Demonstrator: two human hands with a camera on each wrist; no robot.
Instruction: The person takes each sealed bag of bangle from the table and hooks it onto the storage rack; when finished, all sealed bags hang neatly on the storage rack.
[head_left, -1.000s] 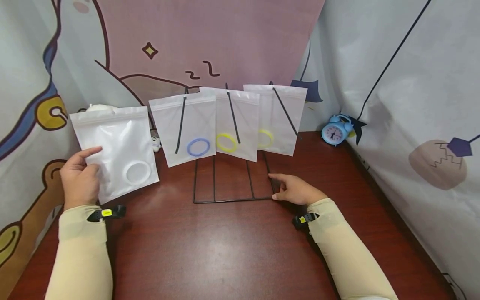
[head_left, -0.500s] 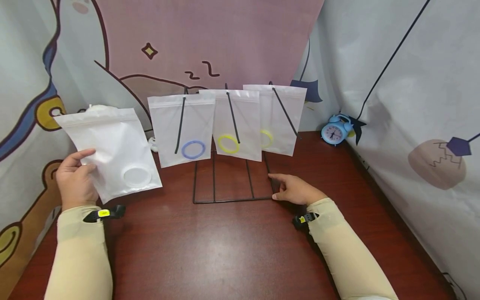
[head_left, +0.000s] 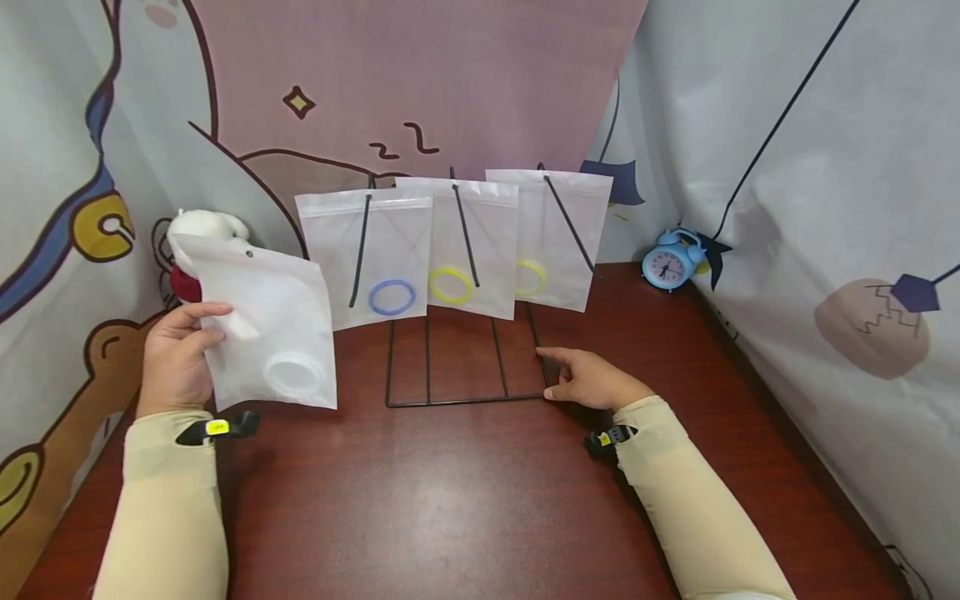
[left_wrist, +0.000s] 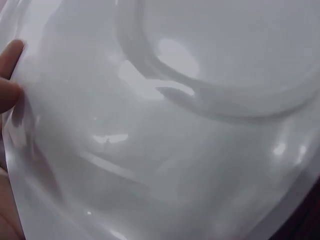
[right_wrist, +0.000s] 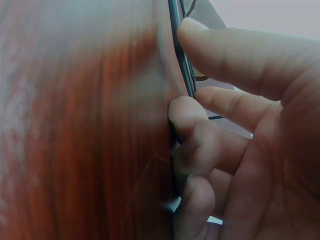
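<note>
A white zip bag [head_left: 264,321] with a white ring [head_left: 295,374] inside hangs tilted in the air, pinched at its left side between the thumb and fingers of my left hand [head_left: 176,358]. Near its top edge is a small punched hole. In the left wrist view the bag's glossy face [left_wrist: 125,165] fills most of the picture. My right hand [head_left: 592,379] rests at the front right corner of a black wire rack [head_left: 457,402], its index finger and thumb touching the base rod [right_wrist: 181,47]. Three similar bags hang on the rack's hooks.
The left hanging bag [head_left: 363,250] shows a blue ring; the middle bag [head_left: 487,242] and right bag [head_left: 566,225] show yellow ones. A blue alarm clock [head_left: 670,262] stands at the back right, a white plush toy [head_left: 206,223] at the back left. Dark tips of the hooks [head_left: 476,283] point forward.
My left hand first shifts slightly left, then right, turning the bag; its top drops and uncovers more of the plush toy. The hanging bags sway a little. My right hand stays still.
</note>
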